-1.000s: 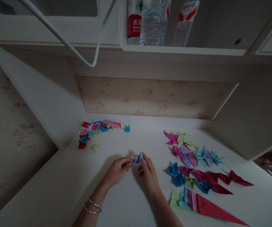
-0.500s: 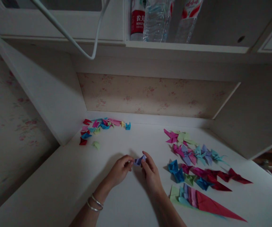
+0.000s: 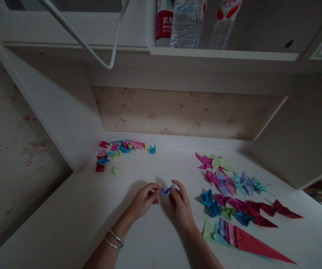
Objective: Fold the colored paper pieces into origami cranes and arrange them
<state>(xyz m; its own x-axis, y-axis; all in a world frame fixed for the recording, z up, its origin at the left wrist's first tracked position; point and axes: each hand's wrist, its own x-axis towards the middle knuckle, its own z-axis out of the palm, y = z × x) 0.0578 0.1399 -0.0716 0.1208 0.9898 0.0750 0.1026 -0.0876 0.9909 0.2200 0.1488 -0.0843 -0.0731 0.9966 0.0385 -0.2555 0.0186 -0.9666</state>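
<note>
A small purple folded-paper piece (image 3: 166, 190) is held just above the white table, between both of my hands. Thumb and fingers of my left hand (image 3: 146, 198) pinch its left end. Its right end is gripped by my right hand (image 3: 181, 201), thumb in front and index finger behind. The fingers cover both ends of the paper, so its full shape is hidden. To the right of my right hand lie blue folded-paper pieces (image 3: 210, 203), apart from it.
Rows of coloured origami (image 3: 244, 183) lie on the right of the table (image 3: 152, 246), above a fanned stack of folded paper (image 3: 258, 243). Small origami pieces (image 3: 124, 146) cluster at the back left. Bottles (image 3: 187, 24) stand on the shelf; a white cable (image 3: 93, 56) hangs down.
The purple paper's angle has shifted slightly, and it looks flatter between my fingers. Both hands keep their hold. The whole view has moved a little.
</note>
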